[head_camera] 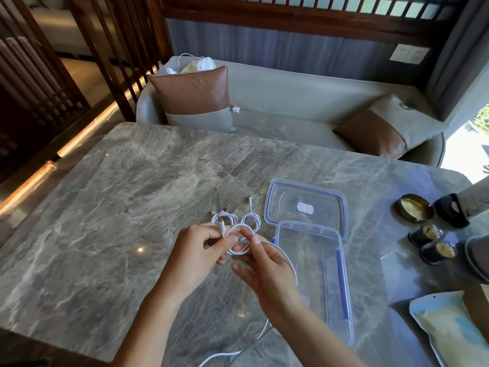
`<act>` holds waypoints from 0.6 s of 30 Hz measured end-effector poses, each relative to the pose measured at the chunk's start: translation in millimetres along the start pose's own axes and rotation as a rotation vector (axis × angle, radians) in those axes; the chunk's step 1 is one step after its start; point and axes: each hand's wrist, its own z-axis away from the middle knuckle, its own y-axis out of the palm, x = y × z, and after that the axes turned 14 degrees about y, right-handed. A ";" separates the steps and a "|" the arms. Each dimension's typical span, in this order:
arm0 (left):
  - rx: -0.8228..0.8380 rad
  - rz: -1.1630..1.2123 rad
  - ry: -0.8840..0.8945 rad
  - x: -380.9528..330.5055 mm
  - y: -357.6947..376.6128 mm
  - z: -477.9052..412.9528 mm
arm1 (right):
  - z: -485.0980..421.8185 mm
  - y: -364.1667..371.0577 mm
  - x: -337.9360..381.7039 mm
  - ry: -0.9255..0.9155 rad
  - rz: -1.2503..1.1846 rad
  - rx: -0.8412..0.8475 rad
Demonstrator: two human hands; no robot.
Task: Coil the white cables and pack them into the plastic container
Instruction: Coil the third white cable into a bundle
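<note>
Pinching a thin white charging cable (239, 241) between both hands — your left hand (201, 250) grips its coil, your right hand (264, 271) nips the loop — just left of the clear rectangular plastic container (341, 300) on the grey marble table (105, 207).

Grey marble table (132, 181), grey sofa (291, 102) with brown cushions (193, 88), dark wooden lattice screens (264, 11)
</note>
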 end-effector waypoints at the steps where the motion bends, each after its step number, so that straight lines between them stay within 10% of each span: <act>1: 0.015 0.040 -0.007 -1.2 -2.6 1.2 | 0.5 -2.8 3.3 -0.015 0.044 0.008; 8: 0.326 0.529 -0.047 -5.9 -20.2 2.6 | 8.7 -15.4 42.1 -0.021 0.410 0.123; 11: 0.214 0.718 -0.079 -10.5 -33.2 -13.2 | 14.5 -14.6 50.6 0.071 0.650 0.252; 18: 0.902 -0.002 0.129 -48.1 11.8 -52.9 | 13.7 2.8 47.4 0.183 1.038 0.505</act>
